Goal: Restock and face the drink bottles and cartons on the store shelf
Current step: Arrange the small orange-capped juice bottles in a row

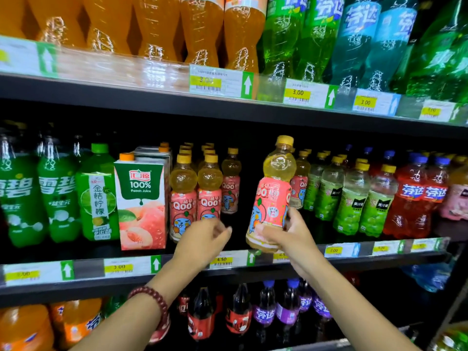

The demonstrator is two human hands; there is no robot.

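Note:
My right hand (288,235) grips the lower part of a pink-labelled Qoo bottle (272,196) with a yellow cap, tilted slightly and held just in front of the middle shelf's edge (298,257). My left hand (202,239) hovers with loosely curled fingers holding nothing, in front of two Qoo bottles (196,196) standing at the shelf front. Between those bottles and the held one is a dark gap with another Qoo bottle (230,183) set further back. A peach juice carton (141,203) stands to the left.
Green soda bottles (58,196) fill the shelf's left end. Pale green juice bottles (354,196) and red soda bottles (415,198) stand on the right. Orange and green bottles line the upper shelf (217,82). Dark and purple bottles (266,310) stand on the shelf below.

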